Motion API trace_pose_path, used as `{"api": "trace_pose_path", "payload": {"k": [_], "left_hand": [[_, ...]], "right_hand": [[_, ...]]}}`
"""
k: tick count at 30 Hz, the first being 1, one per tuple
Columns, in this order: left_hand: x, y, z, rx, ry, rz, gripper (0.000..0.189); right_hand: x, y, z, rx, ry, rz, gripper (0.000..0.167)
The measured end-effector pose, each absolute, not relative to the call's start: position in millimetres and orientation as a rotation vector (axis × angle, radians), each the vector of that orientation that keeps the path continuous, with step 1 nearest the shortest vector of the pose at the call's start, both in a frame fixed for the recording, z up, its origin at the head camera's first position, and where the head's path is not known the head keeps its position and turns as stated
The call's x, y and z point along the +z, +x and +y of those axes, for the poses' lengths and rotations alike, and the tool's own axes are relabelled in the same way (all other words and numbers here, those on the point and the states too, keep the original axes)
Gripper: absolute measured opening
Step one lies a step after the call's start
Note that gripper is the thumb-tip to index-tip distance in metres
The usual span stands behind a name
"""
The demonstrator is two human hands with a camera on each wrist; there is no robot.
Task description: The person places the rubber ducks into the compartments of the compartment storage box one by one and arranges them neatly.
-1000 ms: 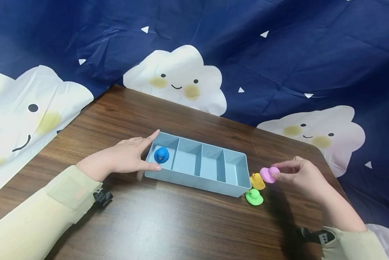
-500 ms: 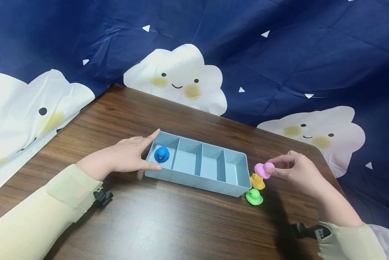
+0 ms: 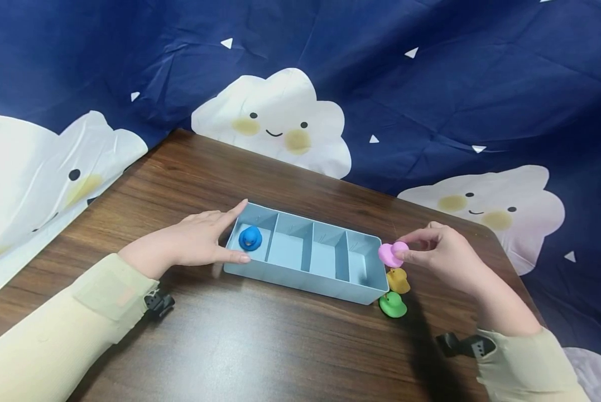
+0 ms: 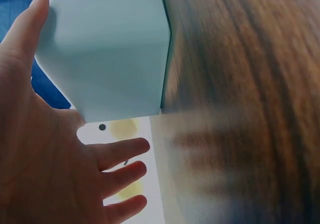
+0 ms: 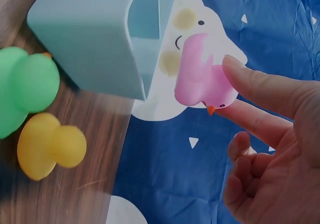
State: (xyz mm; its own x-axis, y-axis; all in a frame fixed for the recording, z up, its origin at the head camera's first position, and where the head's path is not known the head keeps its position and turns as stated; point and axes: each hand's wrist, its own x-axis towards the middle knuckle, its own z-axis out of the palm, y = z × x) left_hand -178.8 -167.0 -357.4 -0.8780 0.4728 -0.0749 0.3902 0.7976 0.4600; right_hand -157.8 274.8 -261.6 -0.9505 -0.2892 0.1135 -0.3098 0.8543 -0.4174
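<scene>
A light blue box (image 3: 300,280) with several compartments in a row lies on the table. My left hand (image 3: 196,239) spans its left end, thumb on the near side and index finger at the far corner, the other fingers straight in the left wrist view. A blue rubber duck (image 3: 250,239) sits in the leftmost compartment. My right hand (image 3: 446,255) pinches a pink rubber duck (image 3: 390,255) between thumb and index finger, at the box's right rim in the head view. The pink duck is tilted beak down in the right wrist view (image 5: 202,77).
A yellow duck (image 3: 398,281) and a green duck (image 3: 393,305) rest on the wooden table (image 3: 280,346) beside the box's right end. A dark blue cloth (image 3: 380,78) with white clouds hangs behind the table. Each wrist wears a small black camera.
My right hand has carried the pink duck left and slightly away from me, from beyond the yellow duck to the box's right rim. The left hand and box have stayed still.
</scene>
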Motion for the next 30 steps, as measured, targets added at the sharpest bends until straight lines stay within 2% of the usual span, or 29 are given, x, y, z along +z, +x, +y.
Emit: {"api": "trace_pose_path", "payload": {"k": [16, 30], "left_hand": [[-355, -178, -166, 0.655, 0.647, 2.789, 0.118], [-356, -179, -166, 0.656, 0.635, 2.784, 0.116]], "right_hand": [[-264, -170, 244, 0.755, 0.513, -3.029, 0.024], [-270, -178, 209, 0.800, 0.562, -3.065, 0.027]]}}
